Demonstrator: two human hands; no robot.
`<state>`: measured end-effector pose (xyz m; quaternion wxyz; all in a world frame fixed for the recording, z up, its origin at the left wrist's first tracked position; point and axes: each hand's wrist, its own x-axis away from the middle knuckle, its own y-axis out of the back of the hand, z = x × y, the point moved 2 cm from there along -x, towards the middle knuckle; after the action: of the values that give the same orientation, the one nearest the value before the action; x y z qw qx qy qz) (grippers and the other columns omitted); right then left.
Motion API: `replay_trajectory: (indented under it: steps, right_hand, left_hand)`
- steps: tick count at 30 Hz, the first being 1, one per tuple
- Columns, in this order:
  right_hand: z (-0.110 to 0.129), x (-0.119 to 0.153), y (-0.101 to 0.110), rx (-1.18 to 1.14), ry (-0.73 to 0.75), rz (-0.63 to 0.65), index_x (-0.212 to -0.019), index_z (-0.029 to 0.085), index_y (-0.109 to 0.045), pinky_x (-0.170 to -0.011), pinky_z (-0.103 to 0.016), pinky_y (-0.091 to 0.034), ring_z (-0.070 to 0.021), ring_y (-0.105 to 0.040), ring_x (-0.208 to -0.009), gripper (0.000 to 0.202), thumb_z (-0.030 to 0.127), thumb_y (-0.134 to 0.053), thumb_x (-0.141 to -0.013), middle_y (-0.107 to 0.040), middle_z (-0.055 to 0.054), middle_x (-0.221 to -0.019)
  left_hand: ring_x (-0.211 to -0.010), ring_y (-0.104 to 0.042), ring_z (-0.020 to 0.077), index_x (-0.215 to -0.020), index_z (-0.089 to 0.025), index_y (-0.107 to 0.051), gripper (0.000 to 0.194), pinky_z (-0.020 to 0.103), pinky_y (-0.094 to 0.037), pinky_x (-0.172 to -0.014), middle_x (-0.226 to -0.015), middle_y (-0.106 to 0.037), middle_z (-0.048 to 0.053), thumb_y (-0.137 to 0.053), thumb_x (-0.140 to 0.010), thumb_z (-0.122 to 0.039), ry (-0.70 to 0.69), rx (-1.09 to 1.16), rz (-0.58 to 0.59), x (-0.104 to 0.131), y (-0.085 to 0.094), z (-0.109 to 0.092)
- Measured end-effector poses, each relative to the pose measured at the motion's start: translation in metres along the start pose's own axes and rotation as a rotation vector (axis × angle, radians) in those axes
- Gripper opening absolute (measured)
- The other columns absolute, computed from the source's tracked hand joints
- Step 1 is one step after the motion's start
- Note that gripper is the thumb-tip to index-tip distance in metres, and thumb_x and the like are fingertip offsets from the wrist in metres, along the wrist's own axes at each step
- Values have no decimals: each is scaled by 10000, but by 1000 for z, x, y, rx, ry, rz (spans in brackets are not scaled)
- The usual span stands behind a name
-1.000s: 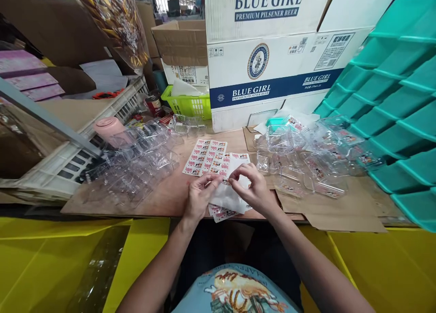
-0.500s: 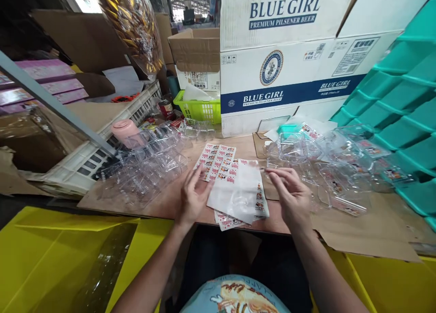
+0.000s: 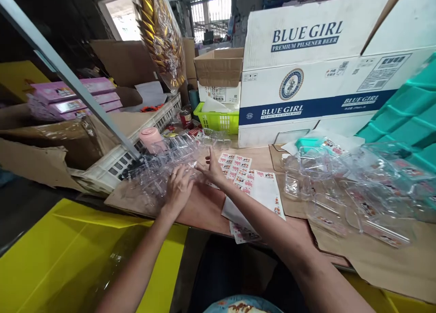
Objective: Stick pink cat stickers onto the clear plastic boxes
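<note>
My left hand (image 3: 179, 186) rests on the near side of a pile of clear plastic cases (image 3: 150, 176), fingers bent over one of them. Beside it my right hand (image 3: 213, 167) has its fingers apart, thumb toward the same pile; whether a small thing clings to a fingertip is too small to tell. Under and beyond the right forearm lie sticker sheets (image 3: 238, 167) with red and cartoon prints, along with white backing paper (image 3: 264, 190). More clear cases (image 3: 315, 163), some bearing stickers, lie at the right.
White beer cartons (image 3: 289, 108) stand at the back. A green basket (image 3: 218, 120), a pink cup (image 3: 151, 138) and a white crate (image 3: 102, 167) are at the left. Teal trays (image 3: 402, 117) are stacked at the right. Yellow bins (image 3: 78, 249) stand below the table edge.
Both hands have moved left to the clear cases, the right hand crossing over the sticker sheets and opening from its pinch. The view has turned left.
</note>
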<state>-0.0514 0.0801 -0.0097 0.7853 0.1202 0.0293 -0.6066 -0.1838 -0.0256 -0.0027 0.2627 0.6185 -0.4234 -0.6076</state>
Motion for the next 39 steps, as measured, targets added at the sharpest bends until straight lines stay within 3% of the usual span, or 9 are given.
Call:
replay_trajectory:
  steps: [3,7,15,21,25,29,31,35,39]
  right_hand:
    - [-15,-22,-15,-2,-12,-18,-1571,227,-122,-836,-439,-502,-270,-590,-956,1192,446,-825,-632,-571,-133,-1175]
    - [-25,-13,-5,7,55,-29,-1575,251,-39,-863,-406,-494,-263,-607,-999,1217,466,-807,-655,-552,-138,-1240]
    - [-25,4,-8,43,42,41,-1573,211,-91,-725,-336,-507,-198,-615,-725,1212,400,-818,-622,-680,-38,-888]
    - [-4,8,36,219,121,-169,-1571,163,-131,-744,-367,-505,-224,-632,-733,1070,316,-724,-694,-691,-46,-839]
    - [21,48,77,219,272,-184,-1570,205,-128,-857,-407,-505,-245,-650,-878,1044,302,-729,-721,-691,-61,-953]
    - [42,101,100,248,357,4,-1560,277,-181,-903,-418,-495,-247,-641,-948,957,259,-718,-768,-681,-72,-1055]
    - [50,125,114,249,333,16,-1544,299,-245,-938,-432,-475,-253,-627,-979,934,268,-749,-758,-664,-73,-1082]
    - [61,171,149,-65,62,-23,-1519,307,-294,-855,-419,-508,-214,-619,-827,844,325,-738,-802,-639,-31,-890]
    - [63,213,162,-589,-284,238,-1472,316,-327,-625,-395,-547,-142,-540,-529,652,351,-632,-896,-580,28,-686]
  left_hand:
    - [-1278,-462,302,-1224,-177,-619,334,478,-436,-1063,-1248,-619,125,-523,-904,-166,-42,29,-7,8,1,6]
    - [-1269,-486,290,-1257,-199,-607,357,493,-439,-1075,-1267,-622,110,-498,-919,-160,-80,72,-10,15,5,14]
    - [-1281,-480,270,-1253,-211,-614,358,481,-446,-1082,-1241,-636,96,-470,-933,-138,-124,126,-5,21,7,18]
    - [-1353,-411,288,-1226,-179,-640,336,525,-341,-1147,-1278,-630,106,-500,-922,-153,-97,188,-29,19,10,22]
    - [-1244,-532,304,-1126,-195,-699,293,501,-407,-1084,-1213,-662,120,-628,-877,-332,197,625,-148,9,17,-13]
    - [-986,-699,255,-1054,-131,-698,404,408,-536,-910,-1031,-734,133,-560,-907,-481,520,1567,207,-2,5,-83]
    - [-946,-719,250,-1000,-115,-697,363,382,-554,-870,-971,-749,128,-607,-886,-448,646,1857,303,-3,-2,-111]
    - [-1026,-705,258,-1044,-126,-690,261,387,-547,-918,-1040,-748,110,-689,-840,-289,774,2026,341,8,-9,-141]
    - [-1096,-677,261,-1062,-143,-702,265,420,-514,-998,-1105,-738,91,-716,-800,-176,744,2054,383,23,-9,-157]
